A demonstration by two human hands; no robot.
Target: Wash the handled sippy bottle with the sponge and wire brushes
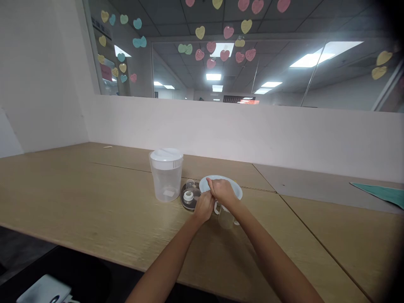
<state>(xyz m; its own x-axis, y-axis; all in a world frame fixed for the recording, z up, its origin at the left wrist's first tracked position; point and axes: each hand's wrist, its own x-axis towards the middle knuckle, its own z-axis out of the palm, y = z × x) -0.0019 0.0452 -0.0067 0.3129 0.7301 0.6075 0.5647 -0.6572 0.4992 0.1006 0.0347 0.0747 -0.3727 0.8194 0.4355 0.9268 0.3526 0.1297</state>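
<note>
By one plate (236,188), your two hands (223,191) touch, grip unclear; one cup (225,219), one tray (183,203), one pitcher (167,181) near.

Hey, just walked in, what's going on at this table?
A person has their left hand and right hand together in front of a white plate; whatever they grip is hidden. A clear cup with white handles is just below the right hand in view. To the left are a metal tray holding small parts and a lidded pitcher.
</note>
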